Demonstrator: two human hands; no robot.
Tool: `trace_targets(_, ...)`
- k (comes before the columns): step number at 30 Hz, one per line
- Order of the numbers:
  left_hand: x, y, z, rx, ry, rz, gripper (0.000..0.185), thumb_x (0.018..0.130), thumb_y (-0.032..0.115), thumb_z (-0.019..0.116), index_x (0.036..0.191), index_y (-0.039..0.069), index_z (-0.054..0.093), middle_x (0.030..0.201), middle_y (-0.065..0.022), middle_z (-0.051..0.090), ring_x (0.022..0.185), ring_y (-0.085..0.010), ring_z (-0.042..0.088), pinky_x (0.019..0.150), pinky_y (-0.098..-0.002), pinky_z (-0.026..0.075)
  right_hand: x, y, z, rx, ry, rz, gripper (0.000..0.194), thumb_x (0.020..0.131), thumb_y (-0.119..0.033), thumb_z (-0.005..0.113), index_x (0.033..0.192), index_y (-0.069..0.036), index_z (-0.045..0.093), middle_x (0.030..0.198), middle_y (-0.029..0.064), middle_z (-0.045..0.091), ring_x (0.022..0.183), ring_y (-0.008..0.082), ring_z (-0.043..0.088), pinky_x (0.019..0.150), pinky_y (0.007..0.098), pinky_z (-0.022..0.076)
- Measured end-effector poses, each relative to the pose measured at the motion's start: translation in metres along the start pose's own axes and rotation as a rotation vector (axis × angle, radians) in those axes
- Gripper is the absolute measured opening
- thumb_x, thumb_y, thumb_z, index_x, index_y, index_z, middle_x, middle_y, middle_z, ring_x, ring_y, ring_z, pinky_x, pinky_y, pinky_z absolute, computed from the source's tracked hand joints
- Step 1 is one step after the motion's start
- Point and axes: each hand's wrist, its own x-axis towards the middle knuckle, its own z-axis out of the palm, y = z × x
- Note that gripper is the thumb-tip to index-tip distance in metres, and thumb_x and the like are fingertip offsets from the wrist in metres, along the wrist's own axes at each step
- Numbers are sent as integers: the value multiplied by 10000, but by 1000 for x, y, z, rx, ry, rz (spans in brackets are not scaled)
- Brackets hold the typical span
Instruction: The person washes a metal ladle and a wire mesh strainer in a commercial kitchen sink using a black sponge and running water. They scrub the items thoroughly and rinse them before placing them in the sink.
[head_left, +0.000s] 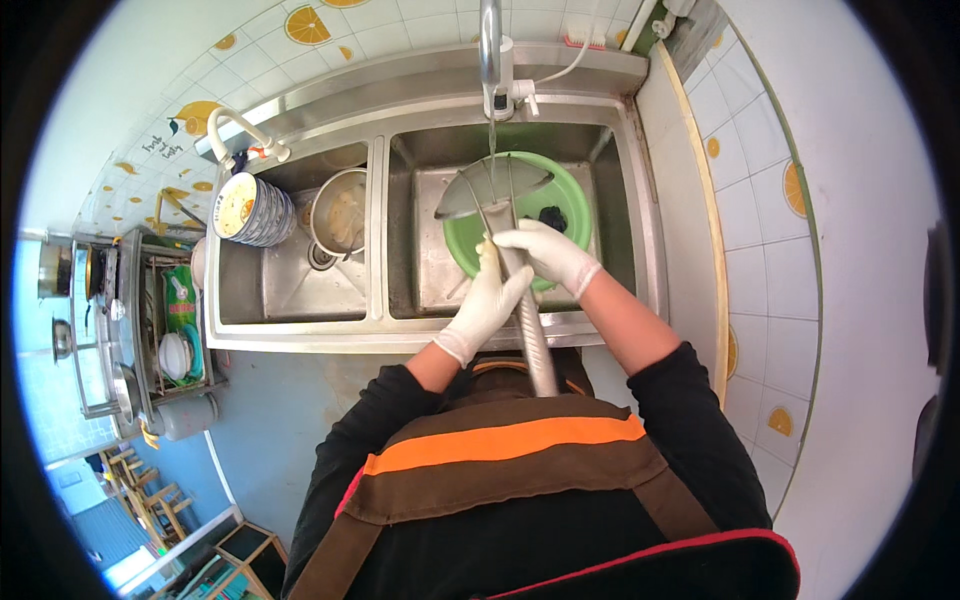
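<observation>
A metal skimmer with a wide mesh head (491, 187) is tilted over a green plastic basin (577, 202) in the right sink compartment. Water runs from the faucet (490, 52) onto the mesh. My left hand (491, 296), in a white glove, grips the skimmer's handle from the left, just below the mesh. Gloved too, my right hand (551, 251) is on the handle from the right, slightly higher; its fingertips are partly hidden. The ridged handle end reaches down towards my apron. A dark item (553, 218) lies inside the basin.
Stacked patterned bowls (259, 214) stand in the left sink compartment beside a metal pot (324, 214) with pale contents. A white curved tap (240, 124) rises behind them. The steel divider (379, 225) separates the compartments. A wall panel (679, 210) borders the right side; a rack (146, 300) stands left.
</observation>
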Motion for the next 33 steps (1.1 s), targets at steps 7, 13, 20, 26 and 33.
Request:
trace_targets(7, -47, -19, -35, 39, -114, -55, 528, 1171, 334, 395, 1593, 20, 443, 1042, -114, 697, 802, -171, 715, 734, -299, 626, -45, -2, -11, -269, -127, 91, 347, 969, -49, 603, 1297, 50, 550, 1132, 114, 640, 867, 166, 703, 766, 345, 664)
trace_targets(13, -65, -12, -43, 0, 28, 47, 514, 1177, 365, 381, 1468, -10, 576, 946, -81, 710, 730, -143, 680, 693, -279, 592, -77, -17, 17, -460, -113, 125, 347, 983, -84, 601, 1298, 53, 550, 1034, 102, 655, 791, 161, 704, 620, 304, 604)
trace_targets(20, -104, -2, -62, -42, 103, 80, 532, 1170, 397, 402, 1472, 1, 589, 978, -45, 695, 767, -104, 659, 731, -249, 571, -153, 4, -9, -420, 161, 24, 354, 959, -29, 641, 1300, 44, 583, 833, 71, 681, 584, 126, 637, 515, 270, 532)
trace_targets(26, -97, -19, -91, -77, 82, 52, 558, 1162, 436, 419, 1492, 12, 573, 987, -49, 693, 788, -108, 669, 748, -257, 577, -94, -4, 1, -550, 177, 8, 366, 953, -96, 703, 1278, 23, 582, 873, 47, 657, 625, 112, 648, 530, 266, 532)
trace_targets(33, -92, 1, -126, 6, 113, 95, 564, 1159, 455, 413, 1486, 31, 589, 967, -35, 698, 762, -106, 661, 735, -250, 565, -134, -2, 8, -470, 211, 8, 450, 915, -19, 672, 1352, 43, 584, 885, 115, 696, 558, 135, 634, 486, 278, 508)
